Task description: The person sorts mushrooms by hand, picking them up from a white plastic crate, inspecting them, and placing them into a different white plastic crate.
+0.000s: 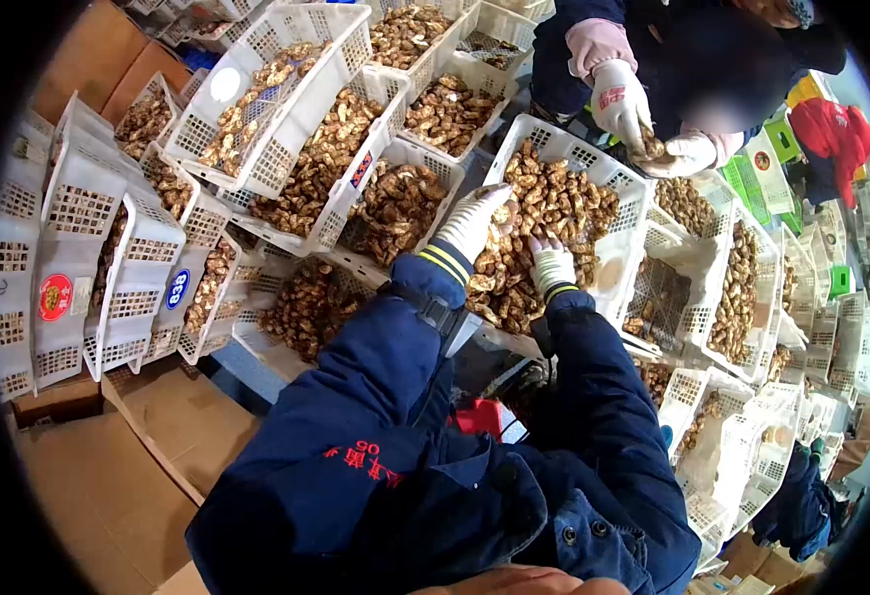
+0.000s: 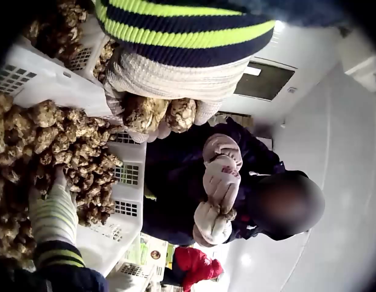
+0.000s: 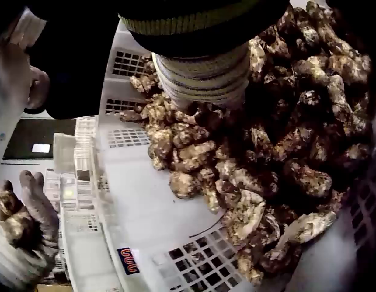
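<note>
My left hand (image 1: 475, 220), in a whitish striped knit glove, is raised over the left edge of a white plastic crate (image 1: 621, 178). Its fingers curl round two or so brown, mottled mushrooms (image 2: 145, 112), which also show against the palm in the right wrist view. My right hand (image 1: 552, 263), gloved alike, reaches down into the heap of mushrooms (image 1: 564, 203) in the same crate. Its fingertips (image 2: 59, 177) are down among the mushrooms, and I cannot tell whether they grip one. In the right wrist view the cuff hides these fingers.
More mushroom-filled crates (image 1: 395, 213) stand left of mine, some stacked at a tilt, with others (image 1: 733, 297) to the right. Across the crate a person in white gloves (image 1: 619, 104) holds a mushroom. Cardboard (image 1: 108, 476) lies at lower left.
</note>
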Demonstrator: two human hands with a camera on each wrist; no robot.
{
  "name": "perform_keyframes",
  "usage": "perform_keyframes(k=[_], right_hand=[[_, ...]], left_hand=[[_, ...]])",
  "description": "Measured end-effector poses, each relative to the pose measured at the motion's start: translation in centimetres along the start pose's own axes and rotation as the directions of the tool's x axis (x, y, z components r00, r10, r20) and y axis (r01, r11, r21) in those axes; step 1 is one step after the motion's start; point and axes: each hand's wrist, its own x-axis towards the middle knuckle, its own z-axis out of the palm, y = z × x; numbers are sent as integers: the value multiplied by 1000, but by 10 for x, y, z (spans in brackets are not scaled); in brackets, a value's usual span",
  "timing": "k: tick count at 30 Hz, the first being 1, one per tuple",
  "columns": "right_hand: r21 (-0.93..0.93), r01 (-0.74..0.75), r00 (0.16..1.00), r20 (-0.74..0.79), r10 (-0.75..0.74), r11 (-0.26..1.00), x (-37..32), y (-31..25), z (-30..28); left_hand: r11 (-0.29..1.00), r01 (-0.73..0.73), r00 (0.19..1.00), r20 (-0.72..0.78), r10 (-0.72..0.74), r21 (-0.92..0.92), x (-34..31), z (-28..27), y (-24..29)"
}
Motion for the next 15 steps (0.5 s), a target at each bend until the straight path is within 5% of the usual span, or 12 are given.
perform_keyframes(k=[4, 5, 7, 8, 9, 11, 12, 13, 15], right_hand=[[67, -84, 996, 47, 81, 994, 20, 9, 26], [219, -218, 969, 168, 183, 951, 16, 7, -4], [740, -74, 980, -71, 187, 668, 43, 40, 105], [782, -216, 971, 108, 214, 584, 19, 26, 24], [848, -264, 964, 223, 143, 458, 20, 36, 19], [951, -305, 952, 306, 20, -41, 5, 42, -6], [989, -118, 993, 118, 2, -93, -2, 41, -21], [946, -162, 987, 156, -43, -280, -9, 39, -39], [910, -135, 991, 118, -67, -391, -18, 35, -73]], left_hand=[[999, -37, 999, 34, 37, 5, 2, -1, -2], [1000, -14, 1000, -1, 14, -3, 5, 0, -4], [1000, -13, 1000, 20, 13, -10, 3, 0, -3], [1000, 2, 1000, 29, -1, -23, 1, 0, -1], [1000, -21, 997, 76, 21, 0, 1, -1, -1], [1000, -17, 994, 108, 15, 23, 9, -7, -6], [1000, -16, 992, 125, 14, 13, 9, -8, -7], [1000, -14, 990, 143, 13, 4, 6, -7, -6], [998, 12, 1000, 27, -14, 54, 3, -4, -8]])
